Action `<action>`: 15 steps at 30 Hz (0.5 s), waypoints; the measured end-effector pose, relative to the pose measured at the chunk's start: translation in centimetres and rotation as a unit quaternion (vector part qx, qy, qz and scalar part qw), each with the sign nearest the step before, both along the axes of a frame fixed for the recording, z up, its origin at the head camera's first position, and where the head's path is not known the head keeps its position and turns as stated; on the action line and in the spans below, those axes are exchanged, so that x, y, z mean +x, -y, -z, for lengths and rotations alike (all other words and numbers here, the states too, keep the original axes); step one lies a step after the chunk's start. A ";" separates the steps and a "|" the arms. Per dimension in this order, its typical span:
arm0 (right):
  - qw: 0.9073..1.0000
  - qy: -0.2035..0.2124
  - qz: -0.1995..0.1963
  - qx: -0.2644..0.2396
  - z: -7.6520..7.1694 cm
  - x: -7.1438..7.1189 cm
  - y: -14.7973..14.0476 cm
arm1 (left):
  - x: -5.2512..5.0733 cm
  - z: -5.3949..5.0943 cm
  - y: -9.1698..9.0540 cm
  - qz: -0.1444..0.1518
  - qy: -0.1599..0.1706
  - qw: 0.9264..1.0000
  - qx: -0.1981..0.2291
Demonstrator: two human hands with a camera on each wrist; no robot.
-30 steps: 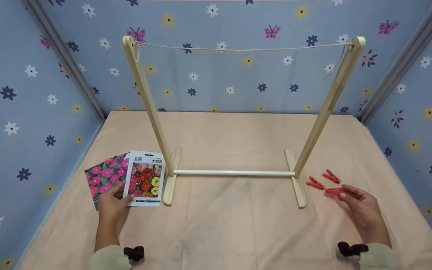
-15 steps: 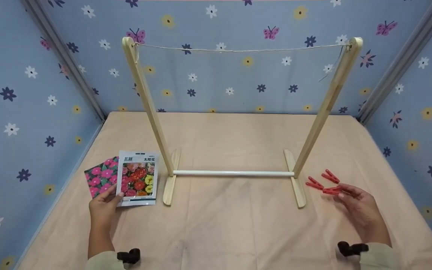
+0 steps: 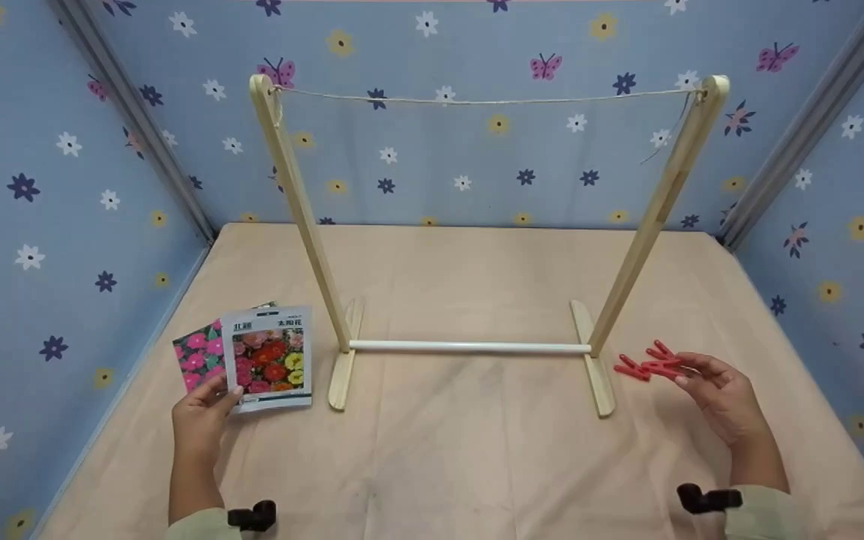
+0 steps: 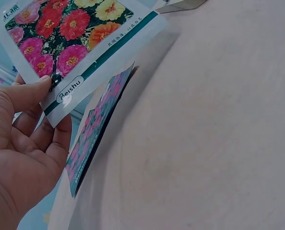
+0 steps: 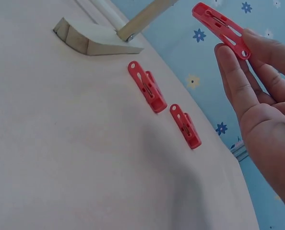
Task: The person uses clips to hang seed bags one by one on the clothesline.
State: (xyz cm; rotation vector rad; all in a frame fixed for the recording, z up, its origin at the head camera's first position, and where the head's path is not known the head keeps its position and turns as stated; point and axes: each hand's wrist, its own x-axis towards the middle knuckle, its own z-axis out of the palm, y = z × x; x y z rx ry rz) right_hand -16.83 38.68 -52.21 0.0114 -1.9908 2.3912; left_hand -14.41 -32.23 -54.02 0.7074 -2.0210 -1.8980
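Observation:
My left hand (image 3: 203,416) pinches a seed packet (image 3: 268,360) by its lower left corner, thumb in front and fingers behind. The packet is white-edged with red, pink and yellow flowers, and in the left wrist view it is raised off the table. Beneath and behind it lies a second packet (image 3: 199,356) with pink flowers, partly covered in the head view. On the right, my right hand (image 3: 724,401) pinches a red clothespin (image 5: 221,29) by one end, lifted above the table. Two more red clothespins (image 5: 147,87) (image 5: 185,126) lie on the cloth close by.
A wooden frame stands mid-table, with a left post (image 3: 301,217), a right post (image 3: 653,217) and a white crossbar (image 3: 469,347). A thin string (image 3: 484,102) spans the post tops. Patterned blue panels (image 3: 432,165) enclose the peach tablecloth (image 3: 439,465) on the back and sides.
The left hand has moved left, drawing the front packet away from the left post and over more of the pink-flowered one. The right hand has raised its clothespin slightly.

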 end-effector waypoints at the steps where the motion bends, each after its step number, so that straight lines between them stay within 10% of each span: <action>1: 1.000 -0.010 0.000 -0.002 -0.2 0.0 0.2 | 0.0 0.0 0.0 0.000 -0.001 1.000 0.005; 15: 0.998 -0.063 -0.008 -0.018 -2.7 0.3 2.7 | -0.2 -0.3 -2.0 0.049 -0.008 0.999 0.002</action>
